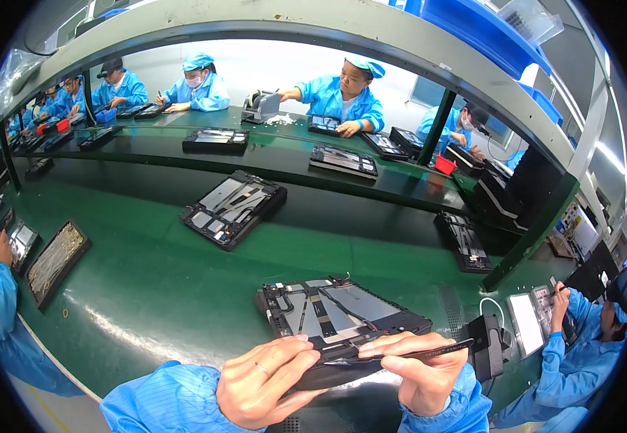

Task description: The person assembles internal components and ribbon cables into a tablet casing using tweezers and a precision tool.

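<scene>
An opened tablet (360,307) lies tilted in a black tray in front of me, its silver battery plates, flat cables and dark wires exposed. At its near left corner my left hand (266,379) grips the edge, fingertips on top and thumb low at the near side. My right hand (421,368) holds slim black tweezers (436,352) between thumb and fingers, their tips pointing left along the tablet's near edge. Both sets of fingertips are close together there. What the tweezer tips touch is too small to make out.
Further open tablets in black trays (234,209) (465,242) rest on the green bench (147,252). A tray of thin pale strips (57,263) stands left. Right of me are a black box-like device (488,346) and a co-worker (588,325). A shelf beam (313,25) crosses overhead.
</scene>
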The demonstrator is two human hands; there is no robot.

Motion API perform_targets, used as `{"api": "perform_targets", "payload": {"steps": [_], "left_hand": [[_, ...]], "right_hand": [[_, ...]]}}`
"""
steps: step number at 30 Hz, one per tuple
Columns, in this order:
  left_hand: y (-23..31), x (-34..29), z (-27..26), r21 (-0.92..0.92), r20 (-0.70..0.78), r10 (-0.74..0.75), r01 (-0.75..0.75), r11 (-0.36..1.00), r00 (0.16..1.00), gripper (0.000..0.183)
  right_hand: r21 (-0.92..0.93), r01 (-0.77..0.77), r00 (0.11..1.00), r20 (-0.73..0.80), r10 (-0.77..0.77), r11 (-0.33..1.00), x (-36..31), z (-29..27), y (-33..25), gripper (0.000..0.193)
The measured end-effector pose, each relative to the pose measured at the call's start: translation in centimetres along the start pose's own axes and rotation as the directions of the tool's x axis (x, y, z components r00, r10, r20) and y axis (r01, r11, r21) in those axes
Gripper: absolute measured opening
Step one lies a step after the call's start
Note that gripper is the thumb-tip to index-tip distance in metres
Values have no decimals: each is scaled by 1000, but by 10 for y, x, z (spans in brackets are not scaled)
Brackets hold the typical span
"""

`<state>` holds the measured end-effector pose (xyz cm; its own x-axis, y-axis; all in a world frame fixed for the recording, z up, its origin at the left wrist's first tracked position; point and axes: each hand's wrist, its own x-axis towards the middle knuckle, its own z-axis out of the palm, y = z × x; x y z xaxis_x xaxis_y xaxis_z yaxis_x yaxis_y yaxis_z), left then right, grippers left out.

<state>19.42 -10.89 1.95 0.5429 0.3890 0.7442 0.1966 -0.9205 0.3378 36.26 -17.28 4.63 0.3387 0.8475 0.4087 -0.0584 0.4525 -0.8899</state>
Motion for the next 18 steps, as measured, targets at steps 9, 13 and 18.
{"api": "perform_targets", "payload": {"steps": [9,13,18], "left_hand": [[-5,-1,9,23,-20,125,-125,992,992,44],[-6,5,16,63,-17,162,-161,985,987,40],[24,36,79,162,-45,231,-221,962,972,37]], "right_hand": [[-10,-6,1000,-15,6,1000,0,-5,-2,13],[-59,-8,1000,-26,6,998,7,-12,-6,12],[-307,424,905,103,-413,852,18,-83,9,19]]}}
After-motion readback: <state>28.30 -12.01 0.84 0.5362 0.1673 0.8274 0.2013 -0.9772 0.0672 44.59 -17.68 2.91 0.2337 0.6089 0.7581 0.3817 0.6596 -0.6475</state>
